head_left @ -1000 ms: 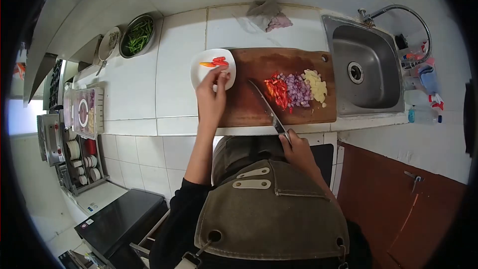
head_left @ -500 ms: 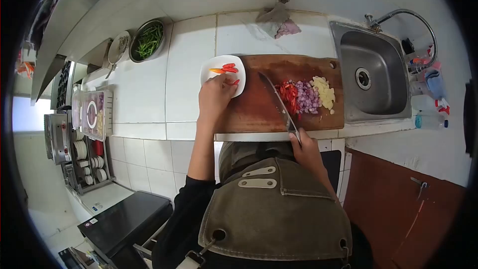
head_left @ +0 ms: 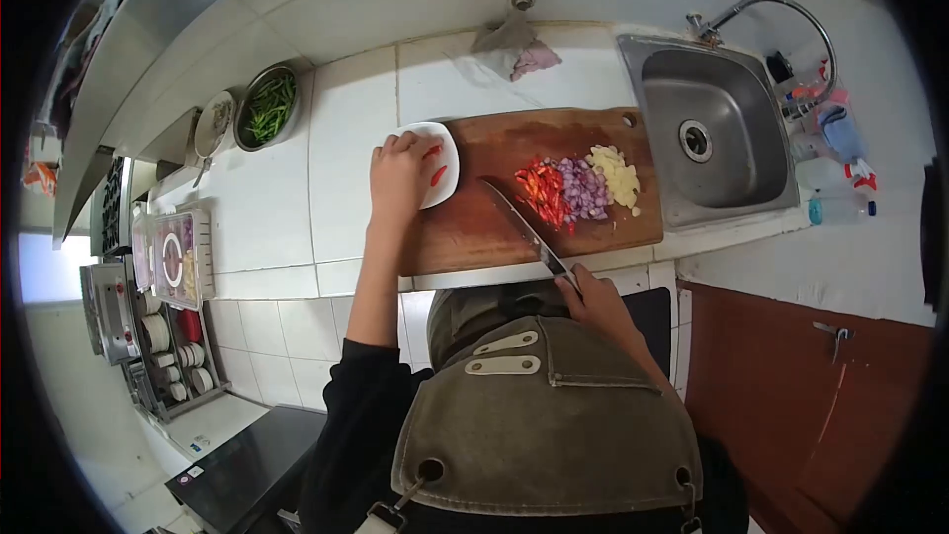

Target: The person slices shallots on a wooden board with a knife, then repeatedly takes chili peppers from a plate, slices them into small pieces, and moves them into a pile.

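Note:
My left hand (head_left: 397, 174) is over the left side of a white square dish (head_left: 447, 189), fingers curled down at its rim; what they hold, if anything, is hidden. Red chillies (head_left: 438, 176) lie in the dish beside the fingers. In my right hand (head_left: 596, 300) is the handle of a knife (head_left: 527, 228), its blade slanting up and left over the wooden cutting board (head_left: 474, 240). Right of the blade are chopped red chilli (head_left: 543, 192), diced purple onion (head_left: 583, 189) and chopped pale yellow pieces (head_left: 615, 178), side by side on the board.
A sink (head_left: 727, 104) with a curved faucet adjoins the board's right side. At the back lie a crumpled bag and pink cloth (head_left: 536, 59). A bowl of green chillies (head_left: 269, 109) and a lidded plastic container (head_left: 182, 255) stand at the left. Bottles (head_left: 836, 211) are right of the sink.
My left hand has moved from the dish's front side to its left side, covering some chillies. The view has shifted slightly; the knife stays in my right hand.

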`<state>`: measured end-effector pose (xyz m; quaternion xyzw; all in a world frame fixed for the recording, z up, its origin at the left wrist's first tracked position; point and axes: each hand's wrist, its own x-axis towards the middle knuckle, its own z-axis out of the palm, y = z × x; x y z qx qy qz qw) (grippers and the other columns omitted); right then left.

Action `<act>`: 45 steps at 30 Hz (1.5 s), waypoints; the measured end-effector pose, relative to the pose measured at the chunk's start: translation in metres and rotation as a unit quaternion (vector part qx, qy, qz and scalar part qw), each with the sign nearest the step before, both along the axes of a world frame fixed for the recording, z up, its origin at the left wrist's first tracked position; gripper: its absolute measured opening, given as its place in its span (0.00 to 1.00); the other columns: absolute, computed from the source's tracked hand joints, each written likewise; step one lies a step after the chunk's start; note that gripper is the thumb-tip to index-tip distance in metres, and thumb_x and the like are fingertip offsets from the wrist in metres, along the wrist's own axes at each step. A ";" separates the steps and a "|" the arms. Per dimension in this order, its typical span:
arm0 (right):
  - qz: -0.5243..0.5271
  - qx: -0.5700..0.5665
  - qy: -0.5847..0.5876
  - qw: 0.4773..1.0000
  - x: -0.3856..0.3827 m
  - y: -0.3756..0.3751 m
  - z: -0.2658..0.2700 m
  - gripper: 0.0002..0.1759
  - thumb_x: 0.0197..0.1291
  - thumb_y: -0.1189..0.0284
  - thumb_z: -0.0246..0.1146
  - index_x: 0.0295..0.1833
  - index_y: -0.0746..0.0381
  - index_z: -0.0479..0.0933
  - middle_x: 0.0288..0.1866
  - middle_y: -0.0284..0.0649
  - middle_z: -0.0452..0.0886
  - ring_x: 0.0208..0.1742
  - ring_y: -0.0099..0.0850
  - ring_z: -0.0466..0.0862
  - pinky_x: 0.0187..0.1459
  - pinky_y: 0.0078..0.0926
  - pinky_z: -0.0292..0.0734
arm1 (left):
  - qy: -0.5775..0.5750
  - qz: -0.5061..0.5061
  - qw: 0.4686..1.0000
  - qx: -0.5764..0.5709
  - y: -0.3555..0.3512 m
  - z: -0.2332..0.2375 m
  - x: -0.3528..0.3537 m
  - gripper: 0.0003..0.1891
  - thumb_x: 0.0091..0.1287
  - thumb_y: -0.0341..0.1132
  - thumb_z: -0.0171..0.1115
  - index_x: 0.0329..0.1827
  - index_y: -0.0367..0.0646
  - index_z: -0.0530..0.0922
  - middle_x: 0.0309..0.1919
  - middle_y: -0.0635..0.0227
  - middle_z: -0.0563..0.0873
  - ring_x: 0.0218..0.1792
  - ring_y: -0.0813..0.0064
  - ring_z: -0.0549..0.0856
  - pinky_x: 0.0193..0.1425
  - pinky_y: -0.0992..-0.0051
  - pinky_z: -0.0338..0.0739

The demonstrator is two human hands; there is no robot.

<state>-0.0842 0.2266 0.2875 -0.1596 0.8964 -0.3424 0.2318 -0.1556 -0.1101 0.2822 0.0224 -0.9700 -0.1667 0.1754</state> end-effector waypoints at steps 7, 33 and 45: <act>-0.043 -0.035 0.017 0.998 -0.002 0.001 0.000 0.17 0.72 0.61 0.58 0.41 0.66 0.71 0.25 0.59 0.79 0.33 0.64 0.81 0.37 0.59 0.73 | 0.025 -0.010 0.964 0.265 0.031 0.043 0.022 0.07 0.60 0.22 0.68 0.41 0.37 0.84 0.40 0.62 0.89 0.37 0.68 0.88 0.45 0.72 0.83; -0.003 0.010 0.099 0.995 0.010 0.003 0.011 0.16 0.73 0.61 0.56 0.43 0.65 0.71 0.20 0.55 0.79 0.26 0.59 0.82 0.29 0.56 0.76 | 0.008 -0.101 0.963 0.249 0.098 -0.015 0.054 0.07 0.60 0.25 0.71 0.41 0.39 0.87 0.41 0.64 0.86 0.43 0.62 0.85 0.46 0.65 0.81; 0.017 0.143 0.039 0.989 0.015 0.006 0.019 0.19 0.74 0.57 0.53 0.49 0.64 0.70 0.20 0.56 0.80 0.27 0.59 0.85 0.30 0.57 0.80 | 0.020 -0.114 0.957 0.265 0.096 -0.021 0.054 0.07 0.60 0.25 0.70 0.41 0.40 0.87 0.42 0.63 0.84 0.43 0.61 0.84 0.47 0.65 0.80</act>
